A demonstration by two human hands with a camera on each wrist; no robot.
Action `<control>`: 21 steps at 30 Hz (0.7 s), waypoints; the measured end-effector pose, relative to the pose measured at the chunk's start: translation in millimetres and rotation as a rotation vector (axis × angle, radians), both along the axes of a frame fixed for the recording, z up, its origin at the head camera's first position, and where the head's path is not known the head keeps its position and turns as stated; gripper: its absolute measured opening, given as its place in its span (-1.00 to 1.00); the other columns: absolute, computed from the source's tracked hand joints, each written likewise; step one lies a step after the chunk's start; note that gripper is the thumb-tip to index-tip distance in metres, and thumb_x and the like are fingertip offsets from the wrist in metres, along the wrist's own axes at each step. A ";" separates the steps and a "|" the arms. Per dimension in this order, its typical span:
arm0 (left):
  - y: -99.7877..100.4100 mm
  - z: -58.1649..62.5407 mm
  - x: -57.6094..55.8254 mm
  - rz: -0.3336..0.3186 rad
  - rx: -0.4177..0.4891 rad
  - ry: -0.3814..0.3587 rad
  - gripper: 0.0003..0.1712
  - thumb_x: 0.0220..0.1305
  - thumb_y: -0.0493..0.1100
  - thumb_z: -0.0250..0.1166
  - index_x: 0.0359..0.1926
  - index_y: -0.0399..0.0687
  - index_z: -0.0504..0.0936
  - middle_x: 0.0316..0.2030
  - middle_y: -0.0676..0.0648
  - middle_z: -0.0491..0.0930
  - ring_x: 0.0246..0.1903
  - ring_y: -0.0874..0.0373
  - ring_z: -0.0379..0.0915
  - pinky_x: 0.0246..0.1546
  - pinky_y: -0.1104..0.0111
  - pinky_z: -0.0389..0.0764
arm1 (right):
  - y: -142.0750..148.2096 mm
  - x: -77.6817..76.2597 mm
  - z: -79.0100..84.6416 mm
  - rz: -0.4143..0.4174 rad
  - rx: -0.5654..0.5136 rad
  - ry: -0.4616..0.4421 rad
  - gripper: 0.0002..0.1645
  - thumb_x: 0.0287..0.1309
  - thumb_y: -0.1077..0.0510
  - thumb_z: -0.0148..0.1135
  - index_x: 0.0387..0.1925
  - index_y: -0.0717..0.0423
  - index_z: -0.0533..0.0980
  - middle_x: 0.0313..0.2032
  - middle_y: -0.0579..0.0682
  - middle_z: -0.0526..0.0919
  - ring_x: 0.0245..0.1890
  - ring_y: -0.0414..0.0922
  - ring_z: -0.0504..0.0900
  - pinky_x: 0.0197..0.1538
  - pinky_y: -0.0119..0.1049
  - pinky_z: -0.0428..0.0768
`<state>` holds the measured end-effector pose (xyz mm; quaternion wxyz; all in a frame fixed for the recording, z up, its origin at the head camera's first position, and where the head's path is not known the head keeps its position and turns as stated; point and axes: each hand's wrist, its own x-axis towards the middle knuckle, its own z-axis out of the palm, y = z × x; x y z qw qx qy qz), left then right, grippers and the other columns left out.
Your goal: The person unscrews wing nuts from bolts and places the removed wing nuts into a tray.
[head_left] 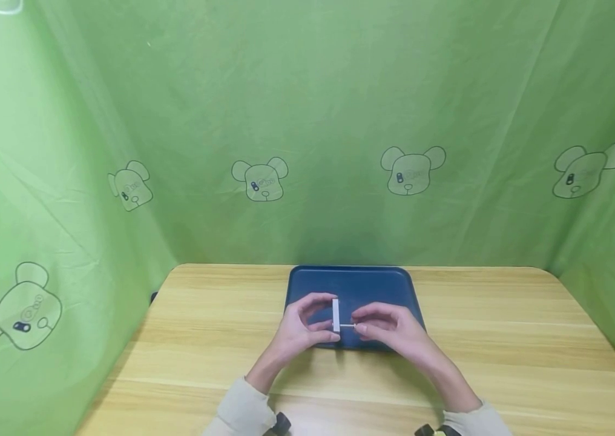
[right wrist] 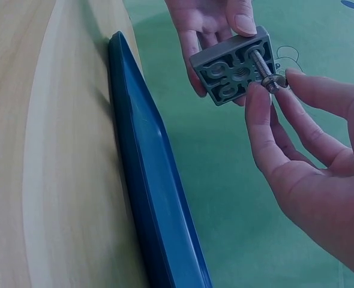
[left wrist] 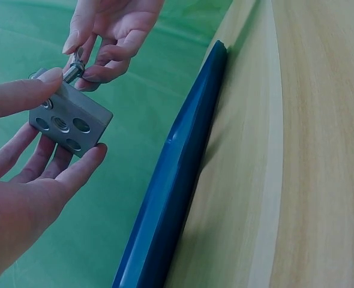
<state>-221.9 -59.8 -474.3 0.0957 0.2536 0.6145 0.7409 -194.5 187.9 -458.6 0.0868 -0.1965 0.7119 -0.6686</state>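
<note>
My left hand (head_left: 295, 326) holds a grey square block (left wrist: 66, 115) by its edges, thumb on one side and fingertips on the opposite one. Several round holes show on one face; the other face, in the right wrist view, is ribbed. A threaded metal bolt (right wrist: 262, 65) passes through a corner hole and sticks out from the ribbed face towards my right hand (head_left: 397, 327). Thumb and fingertips of that hand pinch a small metal nut (right wrist: 278, 80) at the bolt's outer end. Fingers partly cover the nut, and its exact shape is hard to see.
Below the hands a dark blue tray (head_left: 351, 277) with a raised rim lies on the wooden table (head_left: 220, 309). Green cloth (head_left: 329, 91) printed with bear heads hangs behind the table and at both sides.
</note>
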 end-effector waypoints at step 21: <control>0.2 1.0 0.1 -0.005 0.012 -0.002 -0.20 -0.06 -0.63 0.46 0.29 -0.37 0.48 0.25 -0.24 0.51 0.36 -0.38 0.27 0.26 0.05 0.62 | 1.1 1.2 2.3 0.010 0.027 -0.053 -0.46 0.28 0.26 0.37 0.21 0.46 0.48 0.10 0.46 0.58 -0.03 -0.02 0.76 0.08 -0.20 0.77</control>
